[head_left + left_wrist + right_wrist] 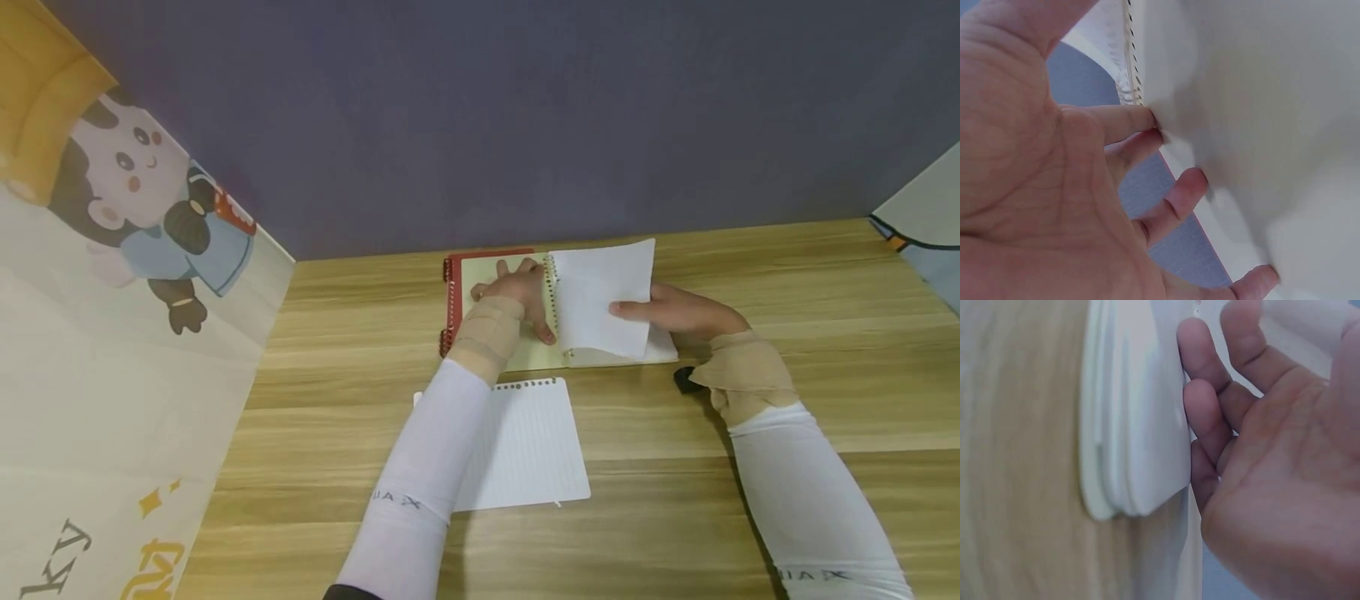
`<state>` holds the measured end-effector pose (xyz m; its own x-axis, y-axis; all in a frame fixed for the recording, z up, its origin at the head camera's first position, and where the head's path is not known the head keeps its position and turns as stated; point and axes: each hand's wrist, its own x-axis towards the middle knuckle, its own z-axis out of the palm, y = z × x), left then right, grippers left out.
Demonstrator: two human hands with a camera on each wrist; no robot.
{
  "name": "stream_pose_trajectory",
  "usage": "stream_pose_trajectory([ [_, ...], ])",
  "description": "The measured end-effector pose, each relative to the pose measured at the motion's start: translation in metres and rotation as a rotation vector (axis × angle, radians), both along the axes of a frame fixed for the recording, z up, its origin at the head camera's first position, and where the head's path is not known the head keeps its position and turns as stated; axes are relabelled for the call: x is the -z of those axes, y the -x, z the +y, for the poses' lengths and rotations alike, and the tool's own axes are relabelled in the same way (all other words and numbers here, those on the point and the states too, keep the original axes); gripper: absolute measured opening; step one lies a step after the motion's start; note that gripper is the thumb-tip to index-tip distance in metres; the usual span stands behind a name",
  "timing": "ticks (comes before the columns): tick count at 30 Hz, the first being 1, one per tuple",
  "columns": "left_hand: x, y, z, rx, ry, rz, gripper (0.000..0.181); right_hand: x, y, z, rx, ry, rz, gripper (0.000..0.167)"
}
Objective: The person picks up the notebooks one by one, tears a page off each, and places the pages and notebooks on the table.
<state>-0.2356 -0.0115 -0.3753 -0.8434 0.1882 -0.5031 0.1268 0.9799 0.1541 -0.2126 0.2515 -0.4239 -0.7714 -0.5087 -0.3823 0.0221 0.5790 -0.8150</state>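
Observation:
A spiral notebook lies spread at the table's back, its cream cover (534, 357) turned left and white pages (663, 346) on the right. My left hand (516, 293) rests on the cream side with fingers spread; the left wrist view shows its fingertips (1194, 181) touching that surface (1272, 125). A white sheet (596, 292) rises from the binding (553, 292), pinched at its right edge by my right hand (690, 310). In the right wrist view the other fingers (1202, 406) curl beside the page stack (1147, 412).
Red covers of another ring-bound notebook (454, 292) show under the cream side. A loose lined sheet (532, 442) with punched holes lies in front, partly beneath my left forearm. A dark blue partition (525, 125) stands behind, and a cartoon-printed panel (150, 375) at left.

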Motion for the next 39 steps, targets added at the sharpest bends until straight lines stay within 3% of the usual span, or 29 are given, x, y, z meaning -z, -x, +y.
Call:
stream_pose_trajectory([
  [5,0.001,-0.008,0.001,-0.009,-0.014,0.016,0.12,-0.003,-0.004,0.001,0.013,0.04,0.01,0.054],
  [11,0.007,-0.014,-0.004,-0.011,-0.101,0.051,0.119,-0.002,-0.006,0.005,0.017,0.071,-0.005,0.059],
  [20,0.018,-0.021,-0.018,0.064,-0.182,0.085,0.095,-0.008,-0.006,0.004,0.016,-0.014,0.018,0.062],
  [25,0.019,-0.023,-0.019,0.084,-0.171,0.085,0.095,-0.017,-0.01,0.005,-0.001,-0.084,0.065,0.07],
  [30,0.018,-0.023,-0.019,0.101,-0.162,0.07,0.097,-0.023,-0.016,0.011,0.012,-0.092,0.054,0.081],
  [33,0.017,-0.022,-0.02,0.104,-0.161,0.052,0.099,-0.022,-0.022,0.013,0.01,-0.117,0.057,0.071],
  [37,0.016,-0.022,-0.02,0.098,-0.161,0.026,0.101,-0.013,-0.028,0.014,0.003,-0.162,0.06,0.04],
  [39,0.017,-0.022,-0.02,0.094,-0.159,0.022,0.102,-0.009,-0.03,0.015,-0.003,-0.157,0.056,0.036],
])
